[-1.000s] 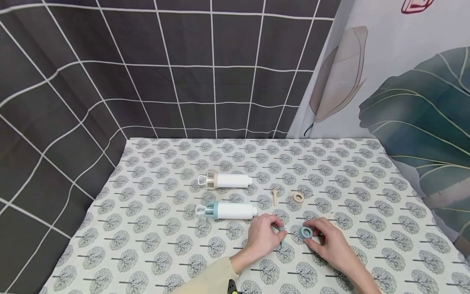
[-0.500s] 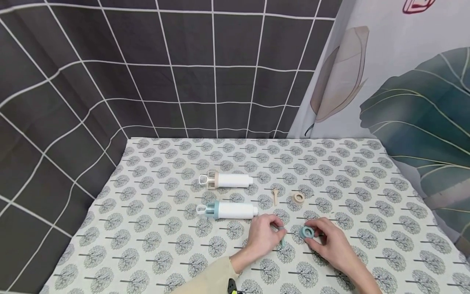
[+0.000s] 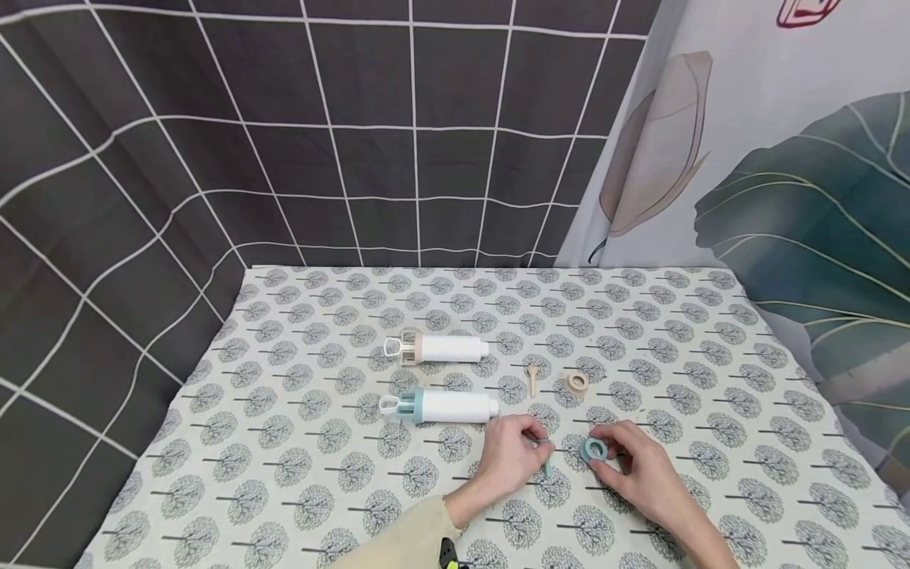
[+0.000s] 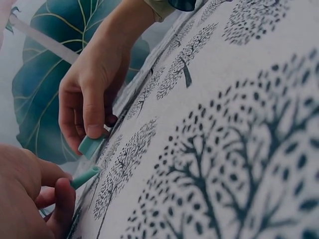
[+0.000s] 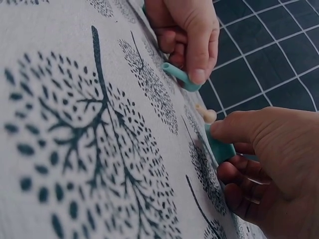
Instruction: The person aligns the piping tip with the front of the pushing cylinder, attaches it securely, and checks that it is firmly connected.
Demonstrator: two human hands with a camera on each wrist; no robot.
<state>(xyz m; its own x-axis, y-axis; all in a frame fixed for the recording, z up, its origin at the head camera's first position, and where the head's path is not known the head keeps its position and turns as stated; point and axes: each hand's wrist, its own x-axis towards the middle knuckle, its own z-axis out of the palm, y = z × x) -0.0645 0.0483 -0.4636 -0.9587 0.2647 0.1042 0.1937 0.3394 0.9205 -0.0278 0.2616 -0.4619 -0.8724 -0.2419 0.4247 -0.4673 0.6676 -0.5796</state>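
I list: left hand (image 3: 513, 452), fingers nearly together, pinching one teal tube (image 3: 547, 468); right hand (image 3: 637, 462), fingers curled, pinching one teal ring (image 3: 593, 450), both parts low by the desk (image 3: 284, 498), where, I judge, a slackened pinch could set the ring rolling.

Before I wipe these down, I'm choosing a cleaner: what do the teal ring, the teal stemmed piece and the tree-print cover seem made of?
Teal ring: probably satin plastic; smooth and evenly coloured, though silicone is possible.
Teal stemmed piece: likely similar, with soft highlights and a hollow end.
Tree-print cover: matte, so probably fabric; a coating is possible.
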